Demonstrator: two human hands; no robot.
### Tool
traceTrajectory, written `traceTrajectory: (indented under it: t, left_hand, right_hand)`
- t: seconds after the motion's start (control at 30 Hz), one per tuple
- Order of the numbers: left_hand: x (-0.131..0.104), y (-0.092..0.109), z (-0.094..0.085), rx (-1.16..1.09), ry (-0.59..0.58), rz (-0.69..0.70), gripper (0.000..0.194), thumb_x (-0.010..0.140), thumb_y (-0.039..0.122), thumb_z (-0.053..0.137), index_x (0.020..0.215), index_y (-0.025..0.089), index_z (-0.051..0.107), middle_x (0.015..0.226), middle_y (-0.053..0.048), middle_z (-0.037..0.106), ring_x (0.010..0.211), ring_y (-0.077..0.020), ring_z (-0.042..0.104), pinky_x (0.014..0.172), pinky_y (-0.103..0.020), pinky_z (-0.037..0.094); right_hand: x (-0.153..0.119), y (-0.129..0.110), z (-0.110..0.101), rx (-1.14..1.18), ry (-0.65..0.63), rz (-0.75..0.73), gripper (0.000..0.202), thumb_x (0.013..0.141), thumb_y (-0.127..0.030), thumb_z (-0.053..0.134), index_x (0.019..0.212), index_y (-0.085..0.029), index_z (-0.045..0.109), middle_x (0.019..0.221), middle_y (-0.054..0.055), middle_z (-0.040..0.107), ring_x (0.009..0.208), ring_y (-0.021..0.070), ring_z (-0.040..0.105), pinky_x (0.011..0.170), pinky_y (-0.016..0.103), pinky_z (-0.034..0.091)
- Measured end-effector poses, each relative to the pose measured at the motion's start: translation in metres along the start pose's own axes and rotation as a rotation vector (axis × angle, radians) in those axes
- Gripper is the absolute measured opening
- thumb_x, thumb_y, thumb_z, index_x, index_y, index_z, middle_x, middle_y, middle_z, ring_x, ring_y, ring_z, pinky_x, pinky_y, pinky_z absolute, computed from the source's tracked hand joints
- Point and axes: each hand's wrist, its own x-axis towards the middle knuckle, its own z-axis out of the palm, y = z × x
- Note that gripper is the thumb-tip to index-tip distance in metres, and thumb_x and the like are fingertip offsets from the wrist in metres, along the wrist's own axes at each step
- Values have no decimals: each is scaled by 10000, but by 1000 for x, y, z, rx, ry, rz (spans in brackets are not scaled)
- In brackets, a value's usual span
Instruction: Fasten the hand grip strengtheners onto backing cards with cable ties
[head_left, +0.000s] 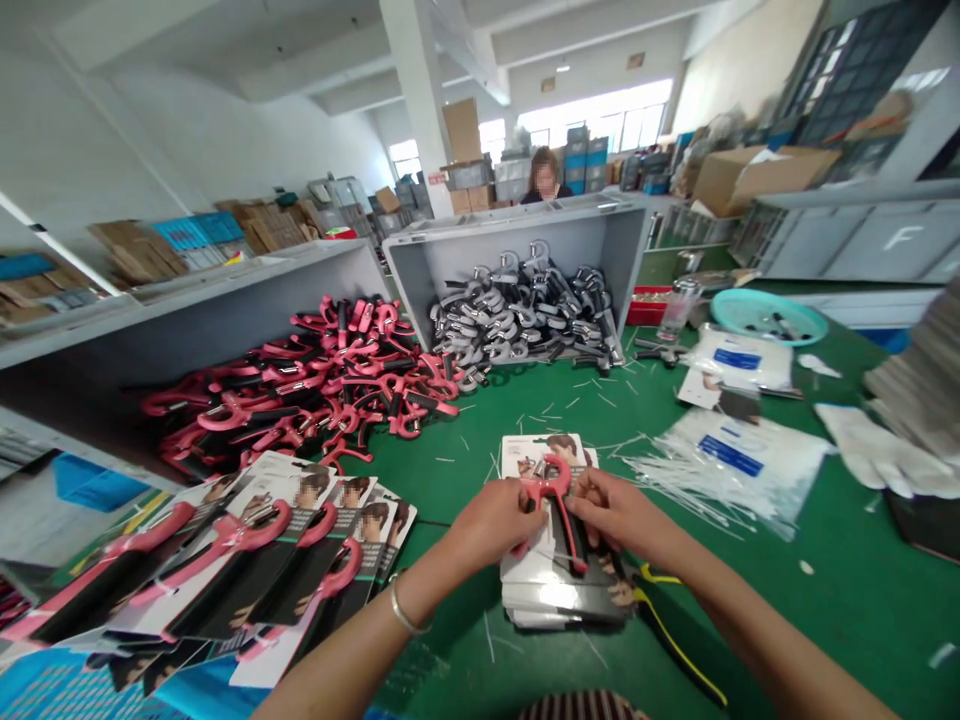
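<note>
One pink tool (556, 482) is held by the fingers of the left hand (493, 522), closed around its left handle, probably so that it is kept from sliding on the stack of printed cards (551, 598) beneath. The fingers of the right hand (616, 506) are bent and narrow beside the other handle; whether anything is pinched between them cannot be told.

Beside the right fingers, yellow-handled pliers (679, 648) are laid on the green surface (461, 640), and beyond them white ties (694, 492) are spread (loosely, some scattered singly), perhaps for easy reach. Left of the left fingers, tools on cards (225, 545) are overlapped, seemingly to save room. Ahead of the fingers, pink tools (360, 385) and grey tools (510, 315) are heaped apart at two tipped bins (634, 260), presumably so that they can be picked from the front.
</note>
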Motion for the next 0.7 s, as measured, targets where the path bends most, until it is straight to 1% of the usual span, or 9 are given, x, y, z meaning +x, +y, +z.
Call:
traceTrajectory:
  t: [0.07,0.13,0.17,0.23,0.3,0.4,0.53,0.6,0.7]
  left_hand:
    - [-4,-3,-8,34,0,14,378,853,412,555,549,191,594,472,-3,574,410,-129,458,465,-258,247]
    - [-2,-6,-21,67,88,37,389,891,434,516,621,190,653,556,-25,631,481,-147,515,495,-256,285]
    - [2,-7,-27,68,146,63,364,904,408,505,673,190,684,613,-35,661,540,-157,553,529,-252,323]
    - [16,-13,-32,17,223,168,247,890,319,534,819,198,738,774,-49,715,709,-177,623,653,-251,407]
    - [34,-19,-27,-91,190,319,196,854,255,587,949,211,753,920,-53,730,866,-189,642,793,-264,446]
    - [49,-27,-5,-262,94,453,157,839,248,636,921,209,765,924,-54,726,912,-193,641,857,-281,459]
    - [38,-31,16,-326,150,468,123,864,247,640,886,219,758,923,-56,725,916,-198,637,876,-298,449]
    - [28,-30,19,-285,186,473,129,880,238,625,905,234,751,900,-45,725,904,-199,628,879,-307,435]
    - [20,-29,20,-246,233,452,137,896,232,606,916,240,741,870,-37,717,876,-198,618,852,-309,431]
  right_hand:
    - [-9,6,-3,-163,93,-27,235,920,-439,515,823,-225,496,565,-51,573,475,136,534,477,246,399]
    - [-19,5,-4,-319,229,-102,188,937,-393,504,850,-230,538,661,-21,610,581,165,577,567,286,440]
    - [-24,3,-3,-376,265,-149,152,941,-365,506,884,-236,562,731,-2,632,647,180,593,616,306,456]
    - [-30,-3,5,-437,257,-258,83,926,-311,547,949,-249,598,890,34,655,818,216,608,741,351,482]
    - [-31,-7,17,-460,215,-350,116,880,-251,621,996,-259,623,1042,63,635,999,252,575,875,401,472]
    - [-26,-6,35,-459,206,-366,160,839,-184,665,976,-264,647,1086,73,598,1068,269,536,920,429,466]
    - [-12,3,43,-358,267,-355,59,888,-205,619,862,-250,646,991,57,588,1009,245,551,890,405,476]
    - [-5,6,42,-296,323,-346,81,905,-231,606,831,-240,637,974,54,587,1011,242,553,913,408,459]
    - [1,5,39,-222,375,-352,123,921,-252,588,806,-235,627,1037,55,601,1082,245,533,976,419,414]
